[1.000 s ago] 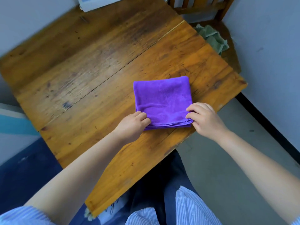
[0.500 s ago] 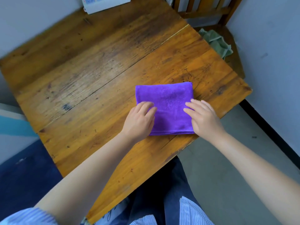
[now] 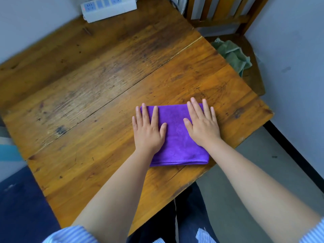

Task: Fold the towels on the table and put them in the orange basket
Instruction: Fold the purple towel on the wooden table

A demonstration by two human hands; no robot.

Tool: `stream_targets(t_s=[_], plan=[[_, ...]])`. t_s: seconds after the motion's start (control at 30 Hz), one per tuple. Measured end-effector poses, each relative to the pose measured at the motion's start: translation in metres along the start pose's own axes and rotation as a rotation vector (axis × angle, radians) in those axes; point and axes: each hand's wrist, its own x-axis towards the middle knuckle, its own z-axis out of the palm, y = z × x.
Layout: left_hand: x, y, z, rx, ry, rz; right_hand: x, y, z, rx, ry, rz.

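A second ago both hands were pinching the near edge of the purple towel [image 3: 177, 135]; now they have slid forward and lie flat on top of it. The left hand [image 3: 148, 130] presses the towel's left side and the right hand [image 3: 203, 125] its right side, the fingers [image 3: 155, 114] of each straight and spread, gripping nothing, their tips reaching the far edge. The towel sits folded into a compact square near the right front corner of the wooden counter [image 3: 98, 95], its stitched edges stacked toward the person. The shift from pinching to pressing suggests the folding is finished and the layers are being smoothed, so the likely next step is lifting it to the orange basket, which is out of view. A crumpled green cloth [image 3: 231, 55] lies on a wooden chair [image 3: 252, 81] beyond the counter's far right edge. A white power strip [image 3: 108, 7] rests at the far edge; no brand, label or readable writing shows anywhere.
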Motion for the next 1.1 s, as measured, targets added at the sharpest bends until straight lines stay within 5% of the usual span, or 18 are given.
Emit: stream_targets(t_s=[0.23,0.4,0.57,0.7,0.9,1.1], plan=[[-0.014,-0.012,-0.01,-0.074,-0.027,-0.231,-0.011,0.018,-0.011,0.066,-0.02,0.226],[-0.008,-0.011,-0.033,0.057,0.015,-0.06,0.006,0.021,-0.039,-0.004,-0.008,-0.092],[0.042,0.014,-0.056,0.31,-0.346,0.182,0.041,0.009,-0.063,-0.22,-0.264,-0.268],[0.056,0.031,-0.064,0.477,-0.417,0.173,0.048,-0.003,-0.066,-0.297,-0.313,-0.318],[0.002,0.017,-0.076,0.315,-0.246,-0.024,0.029,-0.023,-0.078,-0.275,-0.124,-0.502],[-0.123,-0.02,-0.113,0.233,0.286,-0.184,-0.026,-0.101,-0.09,-0.047,0.148,-0.886]])
